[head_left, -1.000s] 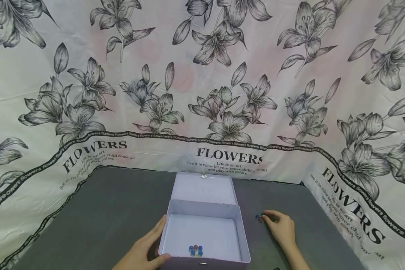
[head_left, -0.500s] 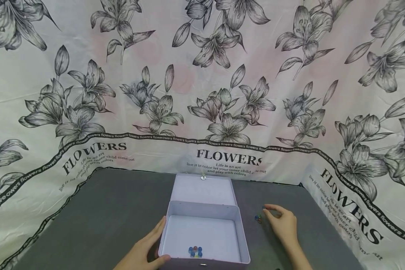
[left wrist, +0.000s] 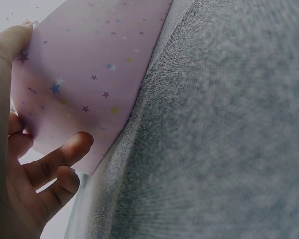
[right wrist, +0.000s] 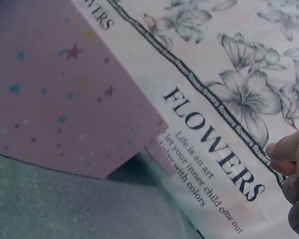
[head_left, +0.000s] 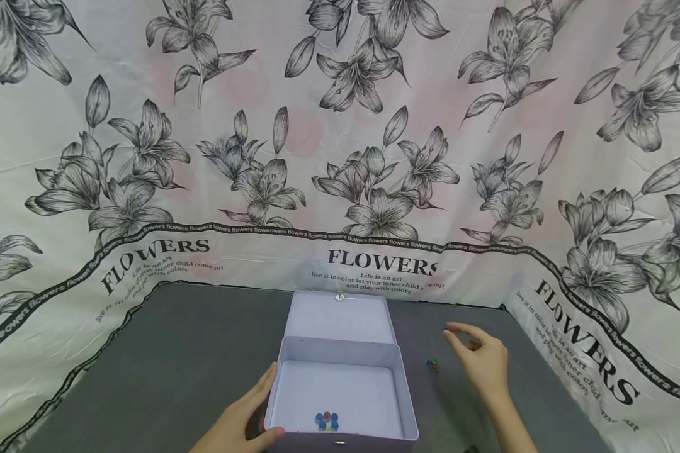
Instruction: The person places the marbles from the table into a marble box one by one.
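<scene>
A lavender box (head_left: 397,390) with a white inside stands on the grey table, its lid (head_left: 340,318) laid back. Several marbles (head_left: 327,421), mostly blue with one reddish, lie inside near its front wall. My left hand (head_left: 238,418) grips the box's front left corner; in the left wrist view its thumb is at the upper edge and two fingertips stand off the star-printed side (left wrist: 89,74). Right of the box, my right hand (head_left: 483,362) is raised above the table and pinches a small blue marble (head_left: 446,328) between thumb and forefinger. Below it a small cluster of marbles (head_left: 432,364) lies on the table.
Grey cloth (head_left: 192,352) covers the table. A white flower-printed curtain (head_left: 272,258) hangs behind it and along both sides. A small dark object (head_left: 471,449) shows at the bottom edge, near the right forearm.
My right hand has picked a blue marble out of the cluster and lifted it up and away, slightly to the right. The left hand keeps its hold on the box.
</scene>
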`<state>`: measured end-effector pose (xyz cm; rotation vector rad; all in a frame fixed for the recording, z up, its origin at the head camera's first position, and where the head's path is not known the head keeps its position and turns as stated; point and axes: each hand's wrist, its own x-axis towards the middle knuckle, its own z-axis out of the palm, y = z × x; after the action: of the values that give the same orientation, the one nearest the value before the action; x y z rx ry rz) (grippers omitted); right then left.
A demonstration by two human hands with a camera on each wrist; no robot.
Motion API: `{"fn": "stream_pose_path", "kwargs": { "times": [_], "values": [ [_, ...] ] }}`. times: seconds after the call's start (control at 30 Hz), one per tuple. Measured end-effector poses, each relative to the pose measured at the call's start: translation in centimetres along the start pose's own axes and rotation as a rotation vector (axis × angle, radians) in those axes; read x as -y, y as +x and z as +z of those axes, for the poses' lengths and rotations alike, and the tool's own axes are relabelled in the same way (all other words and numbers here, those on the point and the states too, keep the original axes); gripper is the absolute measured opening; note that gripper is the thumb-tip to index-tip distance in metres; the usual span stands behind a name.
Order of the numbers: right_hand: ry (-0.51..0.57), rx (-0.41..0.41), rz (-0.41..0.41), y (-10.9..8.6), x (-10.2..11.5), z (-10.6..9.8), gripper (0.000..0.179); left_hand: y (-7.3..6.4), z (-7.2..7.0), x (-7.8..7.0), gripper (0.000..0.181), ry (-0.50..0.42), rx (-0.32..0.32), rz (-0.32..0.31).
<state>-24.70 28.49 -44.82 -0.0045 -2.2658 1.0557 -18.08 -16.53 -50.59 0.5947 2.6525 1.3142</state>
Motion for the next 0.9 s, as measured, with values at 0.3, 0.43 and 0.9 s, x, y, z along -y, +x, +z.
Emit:
{"fn": "stream_pose_path", "kwargs": {
  "times": [0.3, 0.43, 0.9],
  "values": [
    [0.038, 0.069, -0.046, -0.9, 1.1, 1.2, 0.013, 0.0, 0.1, 0.1, 0.1, 0.008, 0.001, 0.008],
    [0.066, 0.089, -0.084, -1.2, 1.9, 2.1, 0.014, 0.0, 0.2, 0.1, 0.099, 0.012, 0.001, 0.016],
    [0.186, 0.179, -0.113, -1.7, 6.1, 6.2, 0.015, 0.0, -0.1, -0.1, 0.099, -0.004, 0.001, 0.026]
  ]
}}
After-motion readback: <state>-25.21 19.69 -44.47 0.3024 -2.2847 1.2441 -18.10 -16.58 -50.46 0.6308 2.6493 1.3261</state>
